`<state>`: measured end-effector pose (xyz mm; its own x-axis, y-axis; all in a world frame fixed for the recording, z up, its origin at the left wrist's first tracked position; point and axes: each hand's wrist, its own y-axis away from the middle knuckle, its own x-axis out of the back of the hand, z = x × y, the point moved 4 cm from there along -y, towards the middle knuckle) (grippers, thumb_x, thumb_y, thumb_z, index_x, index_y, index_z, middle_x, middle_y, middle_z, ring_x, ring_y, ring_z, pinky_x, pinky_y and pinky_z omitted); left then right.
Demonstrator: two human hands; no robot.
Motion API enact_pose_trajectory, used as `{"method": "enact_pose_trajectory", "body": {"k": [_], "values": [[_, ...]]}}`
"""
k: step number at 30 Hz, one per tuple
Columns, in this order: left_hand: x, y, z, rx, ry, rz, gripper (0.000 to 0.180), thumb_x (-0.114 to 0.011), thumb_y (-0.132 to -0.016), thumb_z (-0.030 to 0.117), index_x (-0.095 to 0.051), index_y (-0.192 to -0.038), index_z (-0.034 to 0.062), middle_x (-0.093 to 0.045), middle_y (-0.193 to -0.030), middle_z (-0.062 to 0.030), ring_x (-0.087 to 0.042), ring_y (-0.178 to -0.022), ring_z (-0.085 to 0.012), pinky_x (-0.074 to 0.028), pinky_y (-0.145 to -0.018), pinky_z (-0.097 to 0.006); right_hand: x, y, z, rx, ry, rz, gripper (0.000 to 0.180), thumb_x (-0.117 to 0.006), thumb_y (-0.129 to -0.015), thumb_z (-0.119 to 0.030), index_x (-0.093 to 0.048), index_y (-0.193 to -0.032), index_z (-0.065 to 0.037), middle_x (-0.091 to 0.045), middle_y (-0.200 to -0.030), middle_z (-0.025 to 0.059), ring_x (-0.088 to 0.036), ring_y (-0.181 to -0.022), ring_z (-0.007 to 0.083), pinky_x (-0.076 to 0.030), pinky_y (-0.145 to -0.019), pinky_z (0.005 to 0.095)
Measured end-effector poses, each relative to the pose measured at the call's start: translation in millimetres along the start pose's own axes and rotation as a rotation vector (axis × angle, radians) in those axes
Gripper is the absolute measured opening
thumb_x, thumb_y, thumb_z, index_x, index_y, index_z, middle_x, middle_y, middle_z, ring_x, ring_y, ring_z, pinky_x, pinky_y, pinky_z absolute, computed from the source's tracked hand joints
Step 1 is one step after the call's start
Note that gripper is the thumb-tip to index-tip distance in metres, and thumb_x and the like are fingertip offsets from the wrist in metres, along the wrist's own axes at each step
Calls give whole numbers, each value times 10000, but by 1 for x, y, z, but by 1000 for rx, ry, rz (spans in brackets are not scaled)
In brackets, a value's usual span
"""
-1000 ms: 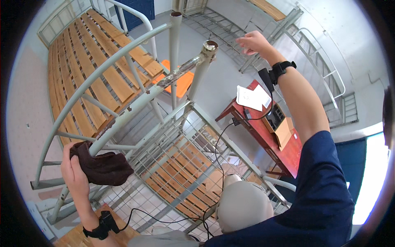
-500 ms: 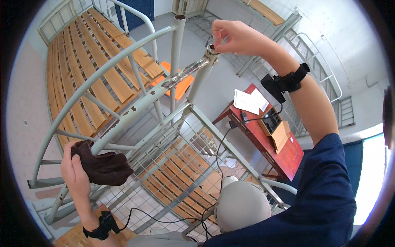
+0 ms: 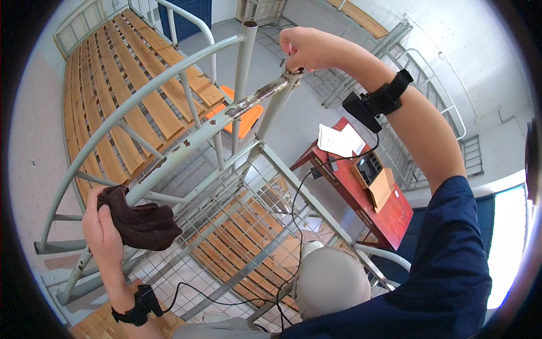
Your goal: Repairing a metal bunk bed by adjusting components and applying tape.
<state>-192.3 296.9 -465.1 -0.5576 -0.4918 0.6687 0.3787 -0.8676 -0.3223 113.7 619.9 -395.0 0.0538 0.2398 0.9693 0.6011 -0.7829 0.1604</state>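
My left hand [image 3: 103,234] is closed round a dark brown cloth [image 3: 145,223], pressing it against the lower end of a grey-green metal bed rail [image 3: 189,144]. The rail's paint is chipped, with rusty spots. Towards its far end a shiny, torn strip of clear tape [image 3: 257,100] is wrapped round it. Over the open top of the corner post [image 3: 278,107] my right hand [image 3: 307,50] is bent, with fingers curled together. A tiny dark piece shows by its fingertips, too small to name. Both wrists wear black straps with small devices.
A slatted wooden bunk [image 3: 121,90] lies to the left. Below me are a wire mesh [image 3: 226,226] and more wooden slats. A red table [image 3: 389,220] carries papers and an opened cardboard box [image 3: 379,189]. An orange stool [image 3: 248,121] stands behind the rail. Black cables [image 3: 293,220] hang across my front.
My right hand has shifted slightly left and lower at the post top, its fingers more tightly curled. My left hand stays on the cloth, which has barely moved.
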Motion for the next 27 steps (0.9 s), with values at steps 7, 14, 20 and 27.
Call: {"method": "enact_pose_trajectory", "body": {"k": [7, 14, 20, 27], "values": [[1, 2, -4, 23, -3, -37, 260, -334, -889, 55, -514, -1055, -36, -581, -937, -139, -534, -892, -206, -398, -853, -283, 5, -7, 6, 122, -215, 127, 210, -615, -744, -91, -483, -898, -37, -495, -708, 27, -487, -649, 118, -425, -511, 292], [1, 1, -4, -13, -22, 4, 269, -363, -866, 47, -536, -1057, -31, -614, -900, -167, -591, -853, -250, -432, -820, -305, -2, -30, 54, -25, -271, 181, 177, -557, -796, -100, -501, -954, -46, -502, -743, 18, -493, -653, 104, -440, -509, 262], [1, 1, -1, 12, -7, -15, 262, -347, -874, 54, -526, -1047, -30, -588, -907, -145, -553, -863, -216, -411, -834, -289, -32, -1, 132, -148, -380, 15, 130, -575, -810, -148, -571, -897, -51, -593, -772, 36, -574, -672, 136, -516, -534, 260], [1, 1, -6, 29, -19, -43, 278, -341, -867, 33, -522, -1067, -34, -593, -932, -162, -562, -881, -222, -415, -845, -295, -90, 62, 143, -253, -903, -93, 284, -549, -903, -325, -595, -919, -45, -609, -927, 33, -562, -710, 102, -509, -589, 264]]}}
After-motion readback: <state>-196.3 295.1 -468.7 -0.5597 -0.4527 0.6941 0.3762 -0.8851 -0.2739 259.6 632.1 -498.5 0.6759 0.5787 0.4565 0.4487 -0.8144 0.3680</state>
